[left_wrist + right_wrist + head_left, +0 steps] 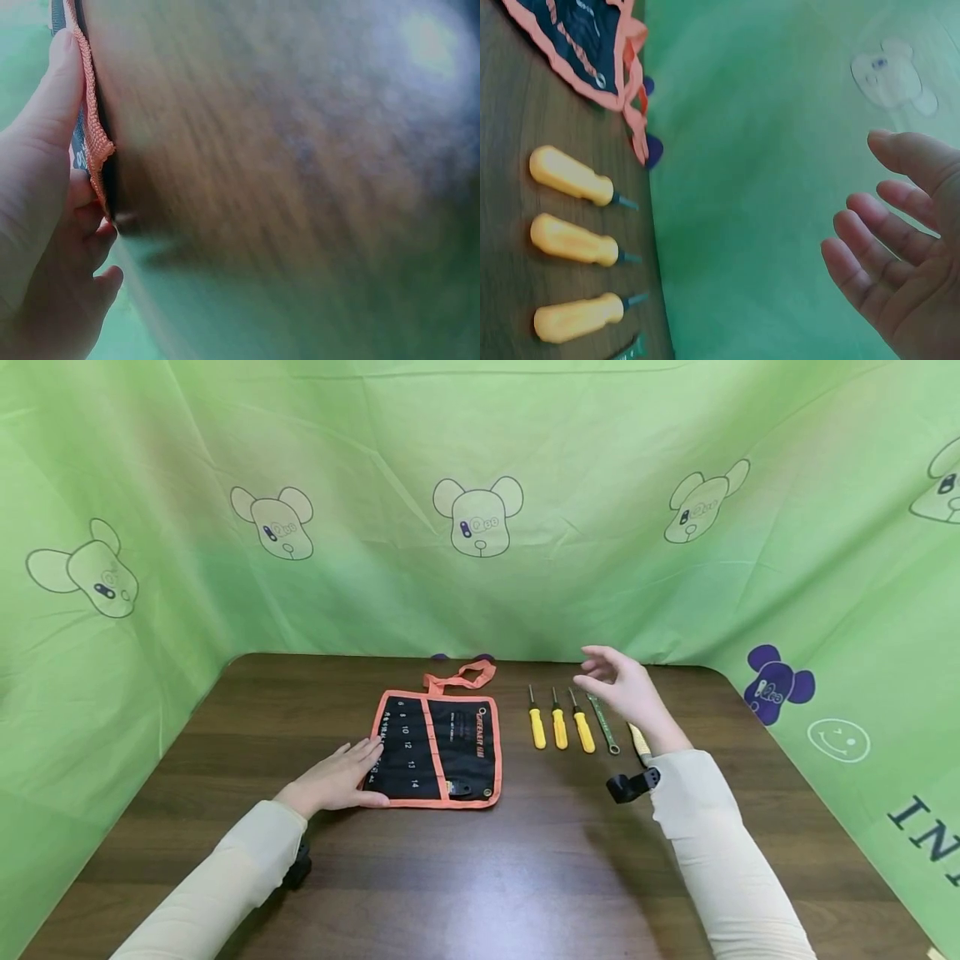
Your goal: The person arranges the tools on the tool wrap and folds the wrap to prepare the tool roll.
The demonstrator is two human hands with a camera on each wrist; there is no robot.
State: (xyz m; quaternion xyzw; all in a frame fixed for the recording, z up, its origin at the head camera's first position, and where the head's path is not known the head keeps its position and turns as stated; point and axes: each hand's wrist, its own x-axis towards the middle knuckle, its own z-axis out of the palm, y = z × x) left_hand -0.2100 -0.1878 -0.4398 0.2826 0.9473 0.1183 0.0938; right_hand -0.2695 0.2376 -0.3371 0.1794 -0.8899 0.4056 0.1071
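Note:
A black tool pouch [465, 747] with orange edging and printed numbers lies flat on the table. My left hand [333, 781] rests along its left edge with the fingers extended; the left wrist view shows the thumb [64, 64] lying on the orange edging. To the right of the pouch, three yellow-handled screwdrivers [560, 731] stand in a row, lying with tips away from me. Beside them is a green-tinted wrench [604, 727]. Over the wrench, my right hand [618, 689] is raised, fingers loosely bent, holding nothing. A pale yellow object [640, 745] lies partly hidden by the right wrist.
The pouch's orange strap [463, 677] extends toward the table's far edge. Brown wooden table [465, 877] spreads out in front. A green curtain [375, 593] with bear drawings hangs behind and along both sides.

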